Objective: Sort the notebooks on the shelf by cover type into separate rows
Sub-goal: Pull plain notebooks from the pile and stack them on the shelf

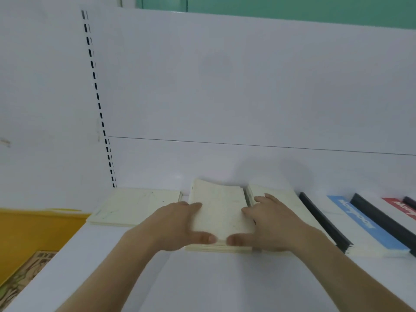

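Left hand [177, 224] and right hand [267, 224] grip the cream notebook stack [219, 212] — red notebook [403, 206] (3 o'clock) cut off; bare shelf [202, 284] at 6.

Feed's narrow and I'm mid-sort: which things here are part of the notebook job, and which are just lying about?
Job:
- cream stack, gripped by left hand and right hand
- cream stack at left
- cream stack behind right hand
- blue notebook
- red notebook
- white shelf

Lying about:
- yellow surface
- patterned item

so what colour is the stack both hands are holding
Cream paper notebook stack, plain cover; head view.
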Action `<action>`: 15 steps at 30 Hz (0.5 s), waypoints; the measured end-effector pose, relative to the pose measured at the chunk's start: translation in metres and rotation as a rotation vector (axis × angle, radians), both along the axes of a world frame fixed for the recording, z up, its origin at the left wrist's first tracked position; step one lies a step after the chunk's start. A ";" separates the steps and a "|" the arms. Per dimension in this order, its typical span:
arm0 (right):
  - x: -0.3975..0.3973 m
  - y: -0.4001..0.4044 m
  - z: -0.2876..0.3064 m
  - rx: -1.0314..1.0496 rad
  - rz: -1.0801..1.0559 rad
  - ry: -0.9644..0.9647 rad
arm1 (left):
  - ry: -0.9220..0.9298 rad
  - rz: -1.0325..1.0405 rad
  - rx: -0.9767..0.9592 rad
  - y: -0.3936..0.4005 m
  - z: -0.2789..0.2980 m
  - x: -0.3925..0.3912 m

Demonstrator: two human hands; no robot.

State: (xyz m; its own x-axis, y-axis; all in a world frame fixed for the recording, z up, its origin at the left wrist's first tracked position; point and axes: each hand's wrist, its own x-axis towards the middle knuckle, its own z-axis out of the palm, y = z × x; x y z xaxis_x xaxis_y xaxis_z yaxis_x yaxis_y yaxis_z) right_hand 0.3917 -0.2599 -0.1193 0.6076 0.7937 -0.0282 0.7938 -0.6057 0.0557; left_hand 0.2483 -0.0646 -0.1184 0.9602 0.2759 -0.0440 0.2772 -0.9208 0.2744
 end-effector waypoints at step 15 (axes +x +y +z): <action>0.005 0.007 0.010 -0.082 -0.060 0.102 | 0.011 -0.035 -0.038 0.016 0.000 0.003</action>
